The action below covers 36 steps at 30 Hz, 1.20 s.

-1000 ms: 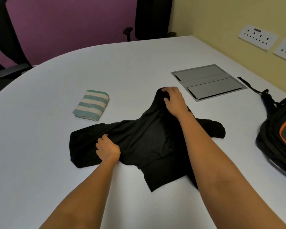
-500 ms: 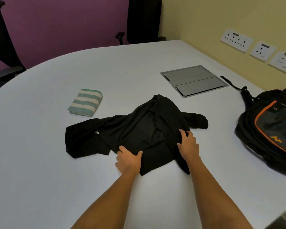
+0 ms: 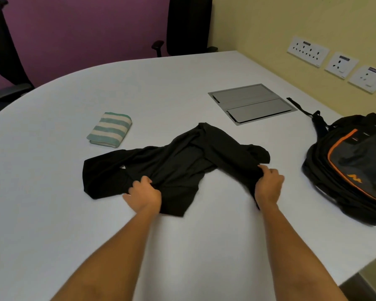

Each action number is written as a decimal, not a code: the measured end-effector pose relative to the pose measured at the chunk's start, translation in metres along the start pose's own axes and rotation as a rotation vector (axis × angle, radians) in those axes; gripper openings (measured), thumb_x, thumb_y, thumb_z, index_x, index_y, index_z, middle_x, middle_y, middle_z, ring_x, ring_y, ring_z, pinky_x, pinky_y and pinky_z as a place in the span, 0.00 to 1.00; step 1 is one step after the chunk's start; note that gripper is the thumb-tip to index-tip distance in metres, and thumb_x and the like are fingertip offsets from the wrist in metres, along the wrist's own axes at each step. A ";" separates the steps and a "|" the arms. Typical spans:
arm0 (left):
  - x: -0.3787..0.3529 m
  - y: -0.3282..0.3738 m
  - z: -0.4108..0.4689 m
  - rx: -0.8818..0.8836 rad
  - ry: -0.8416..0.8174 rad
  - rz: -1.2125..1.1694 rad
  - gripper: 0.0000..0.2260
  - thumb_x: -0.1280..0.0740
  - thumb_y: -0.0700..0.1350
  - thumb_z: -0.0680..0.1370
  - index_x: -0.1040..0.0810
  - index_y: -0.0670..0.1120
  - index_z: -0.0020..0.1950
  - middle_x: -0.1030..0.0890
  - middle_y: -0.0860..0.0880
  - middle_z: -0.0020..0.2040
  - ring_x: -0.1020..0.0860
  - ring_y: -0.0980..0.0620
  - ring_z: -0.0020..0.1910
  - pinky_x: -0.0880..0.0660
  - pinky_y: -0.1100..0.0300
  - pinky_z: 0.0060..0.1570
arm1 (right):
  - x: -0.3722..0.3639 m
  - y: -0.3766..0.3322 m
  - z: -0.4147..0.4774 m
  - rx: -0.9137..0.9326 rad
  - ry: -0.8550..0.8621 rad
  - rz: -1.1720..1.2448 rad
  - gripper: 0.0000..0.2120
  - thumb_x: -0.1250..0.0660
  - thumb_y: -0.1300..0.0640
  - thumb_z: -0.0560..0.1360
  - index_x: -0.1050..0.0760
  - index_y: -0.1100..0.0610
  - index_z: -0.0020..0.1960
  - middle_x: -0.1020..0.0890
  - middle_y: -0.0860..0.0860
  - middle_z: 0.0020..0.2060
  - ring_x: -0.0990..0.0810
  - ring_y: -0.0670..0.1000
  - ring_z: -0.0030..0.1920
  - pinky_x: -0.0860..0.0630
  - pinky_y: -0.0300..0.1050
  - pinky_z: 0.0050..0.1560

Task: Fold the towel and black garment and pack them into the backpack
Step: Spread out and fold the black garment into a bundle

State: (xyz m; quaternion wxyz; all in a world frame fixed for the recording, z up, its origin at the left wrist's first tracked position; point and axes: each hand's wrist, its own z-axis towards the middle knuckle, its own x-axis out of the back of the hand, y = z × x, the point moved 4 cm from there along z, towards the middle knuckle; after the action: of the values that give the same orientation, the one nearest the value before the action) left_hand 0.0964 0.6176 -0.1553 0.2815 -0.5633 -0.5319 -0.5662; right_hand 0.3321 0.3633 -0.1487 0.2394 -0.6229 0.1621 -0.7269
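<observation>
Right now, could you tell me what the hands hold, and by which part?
Both grip the garment: left hand at its near edge, right hand at its right-side fold.

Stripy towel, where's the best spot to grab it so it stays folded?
Probably across its middle, from above: the stripy towel lies flat as a thick folded bundle, so pinching its two long sides should keep the layers together.

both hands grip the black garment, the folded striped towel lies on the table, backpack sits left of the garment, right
The head view shows the black-and-orange fabric backpack to the right of the crumpled black cloth garment. The left hand and right hand grip it, and the folded green-striped towel lies on the white table.
</observation>
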 end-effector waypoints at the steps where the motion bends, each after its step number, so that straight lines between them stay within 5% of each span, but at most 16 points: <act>1: 0.012 -0.011 0.011 0.017 0.028 0.078 0.14 0.41 0.42 0.76 0.27 0.52 0.61 0.27 0.44 0.61 0.28 0.43 0.60 0.39 0.50 0.62 | 0.009 0.001 0.006 -0.004 0.050 -0.007 0.23 0.47 0.72 0.76 0.28 0.57 0.66 0.27 0.62 0.59 0.31 0.62 0.57 0.30 0.51 0.57; 10: 0.086 -0.086 0.070 0.294 0.119 0.319 0.20 0.37 0.44 0.76 0.30 0.42 0.68 0.34 0.41 0.68 0.39 0.40 0.69 0.49 0.46 0.72 | 0.075 -0.019 0.037 -0.080 0.408 -0.100 0.16 0.45 0.63 0.73 0.20 0.65 0.49 0.21 0.64 0.43 0.29 0.64 0.47 0.36 0.53 0.46; 13: 0.088 -0.080 0.077 0.277 0.181 0.234 0.20 0.35 0.41 0.75 0.29 0.44 0.67 0.35 0.40 0.68 0.39 0.40 0.69 0.51 0.45 0.72 | 0.071 -0.040 0.057 -0.089 0.252 -0.029 0.12 0.42 0.63 0.76 0.21 0.61 0.53 0.21 0.62 0.49 0.26 0.64 0.52 0.31 0.52 0.45; 18: 0.054 -0.028 0.070 0.020 0.283 0.125 0.18 0.38 0.40 0.75 0.27 0.48 0.64 0.31 0.41 0.66 0.34 0.40 0.65 0.45 0.48 0.68 | 0.037 -0.085 0.081 0.024 -0.136 -0.370 0.17 0.40 0.60 0.77 0.29 0.58 0.65 0.31 0.60 0.64 0.33 0.61 0.63 0.34 0.53 0.61; 22: 0.009 0.019 0.061 -0.278 0.193 0.115 0.15 0.41 0.45 0.78 0.26 0.50 0.64 0.26 0.47 0.62 0.29 0.47 0.61 0.38 0.52 0.62 | -0.012 -0.118 0.065 0.284 -0.429 -0.237 0.15 0.38 0.56 0.77 0.27 0.56 0.63 0.27 0.58 0.63 0.28 0.59 0.61 0.30 0.51 0.59; 26: -0.016 0.038 0.073 -0.267 0.006 0.134 0.22 0.40 0.51 0.80 0.36 0.46 0.72 0.30 0.46 0.67 0.32 0.46 0.66 0.37 0.51 0.64 | -0.069 -0.112 0.029 0.236 -0.800 -0.331 0.32 0.35 0.38 0.73 0.31 0.60 0.67 0.26 0.58 0.63 0.26 0.59 0.62 0.29 0.51 0.62; 29: -0.021 0.043 0.093 -0.247 -0.096 0.210 0.24 0.37 0.52 0.78 0.36 0.46 0.71 0.31 0.45 0.68 0.32 0.46 0.66 0.36 0.51 0.64 | -0.089 -0.104 0.025 0.245 -0.786 -0.470 0.35 0.34 0.36 0.71 0.32 0.61 0.66 0.26 0.59 0.62 0.26 0.59 0.61 0.29 0.51 0.61; 33: -0.015 0.052 0.106 -0.303 -0.086 0.163 0.12 0.37 0.48 0.79 0.25 0.46 0.60 0.24 0.46 0.59 0.25 0.47 0.57 0.31 0.54 0.54 | -0.086 -0.111 0.043 0.140 -0.808 -0.399 0.23 0.29 0.52 0.73 0.28 0.63 0.63 0.23 0.58 0.59 0.24 0.58 0.59 0.28 0.45 0.55; 36: 0.004 0.056 0.110 -0.233 0.027 -0.052 0.10 0.39 0.44 0.80 0.24 0.43 0.58 0.24 0.44 0.57 0.24 0.44 0.53 0.29 0.54 0.46 | -0.056 -0.120 0.067 0.055 -0.669 -0.377 0.13 0.35 0.61 0.76 0.26 0.66 0.58 0.22 0.60 0.55 0.22 0.59 0.55 0.29 0.44 0.47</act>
State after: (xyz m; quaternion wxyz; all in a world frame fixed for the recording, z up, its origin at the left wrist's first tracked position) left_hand 0.1845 0.7045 -0.1577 0.2063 -0.5706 -0.4729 -0.6389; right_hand 0.3864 0.4981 -0.1191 0.1578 -0.8378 -0.0618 -0.5190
